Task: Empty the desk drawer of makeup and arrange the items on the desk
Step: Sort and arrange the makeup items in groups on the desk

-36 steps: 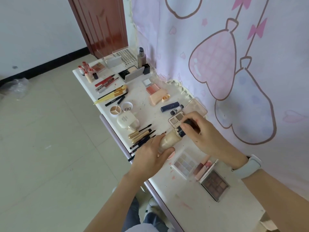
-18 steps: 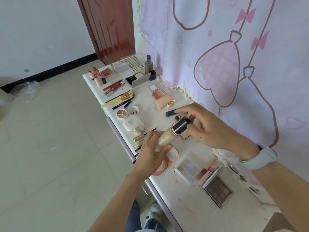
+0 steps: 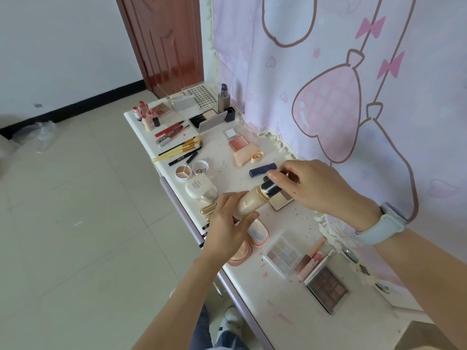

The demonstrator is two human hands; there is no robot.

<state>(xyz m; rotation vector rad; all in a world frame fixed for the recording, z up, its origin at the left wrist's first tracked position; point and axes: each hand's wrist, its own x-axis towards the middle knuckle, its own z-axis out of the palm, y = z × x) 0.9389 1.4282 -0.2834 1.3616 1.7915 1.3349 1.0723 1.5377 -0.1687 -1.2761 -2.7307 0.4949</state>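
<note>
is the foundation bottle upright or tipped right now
Tipped. The bottle is held above the desk, slanting, its dark cap up and away. The left hand grips its body; the right hand pinches the cap.

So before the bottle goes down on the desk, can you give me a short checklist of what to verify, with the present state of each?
1. Left hand grips the cream bottle body: ok.
2. Right hand fingers are at the dark cap: ok.
3. Cap fully closed: cannot tell.
4. Bottle upright: not ok, it is tilted, cap end toward the wall.
5. Bare spot on the desk to set it: ok, near end is free.
6. Pink compact and small palette lie right under the bottle: not ok, move aside first.
</note>
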